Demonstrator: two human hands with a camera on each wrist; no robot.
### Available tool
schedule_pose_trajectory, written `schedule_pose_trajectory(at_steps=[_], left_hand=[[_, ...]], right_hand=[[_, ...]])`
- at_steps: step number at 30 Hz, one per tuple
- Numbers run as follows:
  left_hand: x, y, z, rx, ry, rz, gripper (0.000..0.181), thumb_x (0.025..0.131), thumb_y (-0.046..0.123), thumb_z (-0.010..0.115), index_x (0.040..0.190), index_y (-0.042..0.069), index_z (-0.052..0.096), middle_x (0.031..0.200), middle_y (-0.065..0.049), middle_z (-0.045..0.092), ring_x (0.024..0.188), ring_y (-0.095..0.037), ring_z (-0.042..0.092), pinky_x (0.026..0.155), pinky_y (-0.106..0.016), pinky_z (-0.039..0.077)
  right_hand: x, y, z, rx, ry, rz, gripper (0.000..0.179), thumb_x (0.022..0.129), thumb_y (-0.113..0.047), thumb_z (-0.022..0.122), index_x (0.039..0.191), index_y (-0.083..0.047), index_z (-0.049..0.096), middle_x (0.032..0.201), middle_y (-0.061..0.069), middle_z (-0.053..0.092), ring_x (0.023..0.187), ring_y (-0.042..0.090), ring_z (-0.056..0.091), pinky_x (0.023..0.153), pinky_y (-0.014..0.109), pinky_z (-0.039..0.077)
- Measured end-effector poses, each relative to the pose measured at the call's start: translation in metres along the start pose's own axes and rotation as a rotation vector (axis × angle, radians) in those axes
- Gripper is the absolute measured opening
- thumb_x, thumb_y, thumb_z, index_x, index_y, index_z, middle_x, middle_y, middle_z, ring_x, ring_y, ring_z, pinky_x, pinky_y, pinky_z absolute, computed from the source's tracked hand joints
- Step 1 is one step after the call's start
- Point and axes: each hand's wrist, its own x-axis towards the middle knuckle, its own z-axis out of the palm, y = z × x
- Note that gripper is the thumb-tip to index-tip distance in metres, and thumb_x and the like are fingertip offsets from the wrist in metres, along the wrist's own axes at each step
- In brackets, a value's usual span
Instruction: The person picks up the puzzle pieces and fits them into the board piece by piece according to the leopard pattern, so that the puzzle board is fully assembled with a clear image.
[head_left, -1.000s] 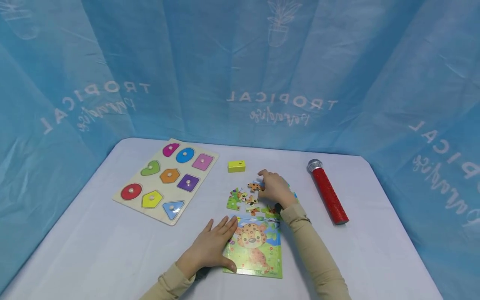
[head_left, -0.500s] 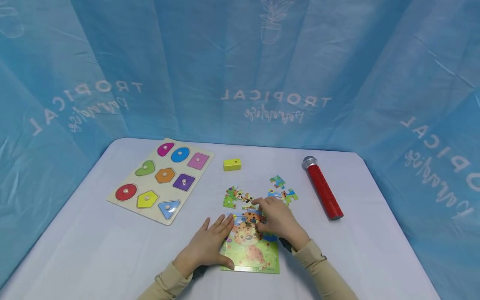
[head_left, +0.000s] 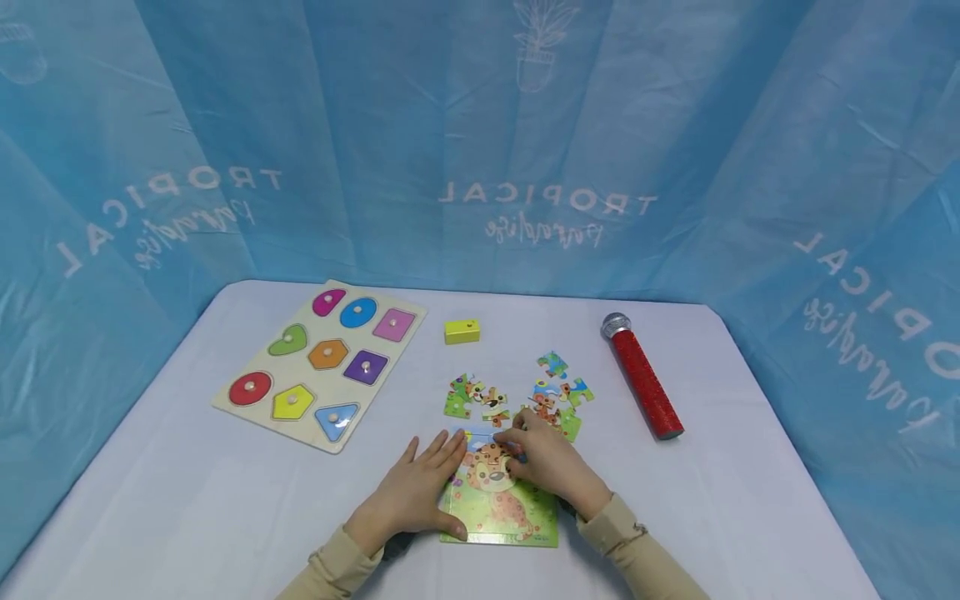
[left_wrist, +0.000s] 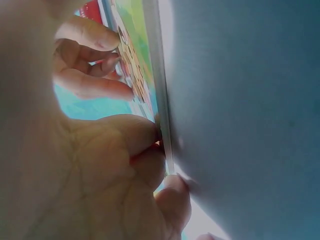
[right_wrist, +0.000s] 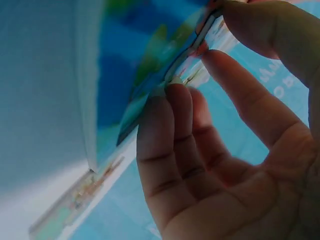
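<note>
A square jigsaw board [head_left: 502, 517] with a cartoon leopard lies near the front of the table. My left hand [head_left: 412, 492] rests on its left edge with fingers extended and spread; in the left wrist view, its fingertips [left_wrist: 175, 195] touch the board's edge. Above the upper part of the board, my right hand [head_left: 555, 462] pinches a spotted puzzle piece [head_left: 491, 456] between thumb and forefinger. The right wrist view shows the piece's thin edge [right_wrist: 202, 32], while the other fingers bend towards the board. Whether the piece sits flat in the board is hidden by the hand.
Loose puzzle pieces [head_left: 456, 400] lie beyond the board on the left, with more pieces [head_left: 553, 364] on the right. Further back are a yellow block [head_left: 462, 332], a wooden knobbed shape board [head_left: 306, 382] at left and a red toy microphone [head_left: 647, 383] at right.
My right hand has taken the spotted piece from among the loose pieces and brought it towards me onto the board's upper part. The left hand keeps its place on the board.
</note>
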Motion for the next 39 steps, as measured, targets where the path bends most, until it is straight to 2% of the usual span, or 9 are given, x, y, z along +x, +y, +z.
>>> schedule_pose_trajectory(at_steps=[4, 7, 11, 16, 21, 26, 31, 35, 39], left_hand=[[0.0, -0.002, 0.001, 0.0, 0.002, 0.001, 0.12, 0.061, 0.065, 0.076, 0.151, 0.002, 0.029, 0.161, -0.013, 0.024, 0.148, -0.036, 0.022, 0.116, -0.065, 0.016], [0.0, -0.002, 0.001, -0.011, 0.005, 0.006, 0.12, 0.061, 0.065, 0.077, 0.151, 0.002, 0.029, 0.16, -0.014, 0.024, 0.148, -0.037, 0.021, 0.116, -0.066, 0.016], [0.0, -0.002, 0.001, -0.009, 0.006, -0.001, 0.12, 0.061, 0.066, 0.077, 0.151, 0.002, 0.029, 0.161, -0.013, 0.023, 0.149, -0.037, 0.021, 0.116, -0.065, 0.015], [0.002, -0.001, 0.002, -0.02, 0.001, 0.022, 0.12, 0.061, 0.066, 0.076, 0.151, 0.002, 0.029, 0.161, -0.013, 0.024, 0.149, -0.037, 0.02, 0.116, -0.066, 0.015], [0.001, -0.001, 0.001, -0.004, 0.004, 0.014, 0.12, 0.061, 0.066, 0.076, 0.151, 0.002, 0.03, 0.161, -0.012, 0.024, 0.149, -0.036, 0.022, 0.116, -0.065, 0.016], [0.001, -0.001, -0.001, 0.003, 0.008, 0.021, 0.12, 0.061, 0.066, 0.076, 0.151, 0.002, 0.029, 0.16, -0.013, 0.025, 0.148, -0.036, 0.021, 0.116, -0.065, 0.016], [0.001, -0.001, -0.002, -0.016, 0.0, 0.009, 0.12, 0.061, 0.064, 0.077, 0.151, 0.002, 0.029, 0.16, -0.013, 0.025, 0.149, -0.036, 0.021, 0.116, -0.065, 0.015], [0.001, -0.001, -0.001, -0.023, -0.004, 0.001, 0.12, 0.061, 0.065, 0.077, 0.151, 0.002, 0.029, 0.161, -0.013, 0.024, 0.149, -0.036, 0.02, 0.117, -0.065, 0.015], [0.0, 0.0, -0.002, -0.025, -0.005, 0.002, 0.12, 0.061, 0.065, 0.077, 0.151, 0.002, 0.029, 0.161, -0.013, 0.024, 0.149, -0.037, 0.02, 0.117, -0.065, 0.015]], right_hand=[[0.009, 0.012, -0.006, 0.178, -0.101, 0.036, 0.038, 0.087, -0.017, 0.073, 0.123, -0.01, 0.067, 0.098, 0.004, 0.056, 0.075, 0.009, 0.048, 0.064, 0.022, 0.044], [0.023, 0.022, -0.01, 0.269, -0.086, 0.115, 0.039, 0.087, -0.02, 0.073, 0.124, -0.009, 0.065, 0.095, 0.002, 0.06, 0.076, 0.009, 0.052, 0.066, 0.023, 0.046], [0.044, 0.03, -0.011, 0.264, -0.037, 0.219, 0.04, 0.086, -0.022, 0.074, 0.123, -0.009, 0.065, 0.079, -0.001, 0.06, 0.064, 0.01, 0.048, 0.058, 0.023, 0.041], [0.054, 0.03, -0.009, 0.233, -0.093, 0.305, 0.041, 0.083, -0.021, 0.077, 0.122, -0.01, 0.065, 0.072, -0.001, 0.057, 0.058, 0.012, 0.047, 0.052, 0.025, 0.039], [0.057, 0.028, -0.008, 0.213, -0.104, 0.314, 0.04, 0.084, -0.021, 0.076, 0.12, -0.01, 0.064, 0.072, 0.001, 0.059, 0.058, 0.013, 0.049, 0.052, 0.026, 0.039], [0.06, 0.029, -0.008, 0.206, -0.122, 0.353, 0.039, 0.085, -0.024, 0.076, 0.117, -0.008, 0.062, 0.064, 0.001, 0.055, 0.051, 0.011, 0.045, 0.046, 0.025, 0.037], [0.061, 0.033, -0.004, 0.176, -0.129, 0.325, 0.042, 0.084, -0.026, 0.075, 0.116, -0.005, 0.06, 0.062, 0.0, 0.054, 0.049, 0.01, 0.043, 0.045, 0.023, 0.036], [0.059, 0.041, -0.002, 0.242, -0.113, 0.313, 0.04, 0.084, -0.026, 0.074, 0.113, -0.004, 0.057, 0.062, 0.001, 0.053, 0.048, 0.011, 0.042, 0.045, 0.024, 0.036], [0.057, 0.048, -0.006, 0.388, -0.1, 0.309, 0.023, 0.087, -0.025, 0.072, 0.096, -0.008, 0.058, 0.066, 0.001, 0.052, 0.053, 0.012, 0.042, 0.051, 0.025, 0.038]])
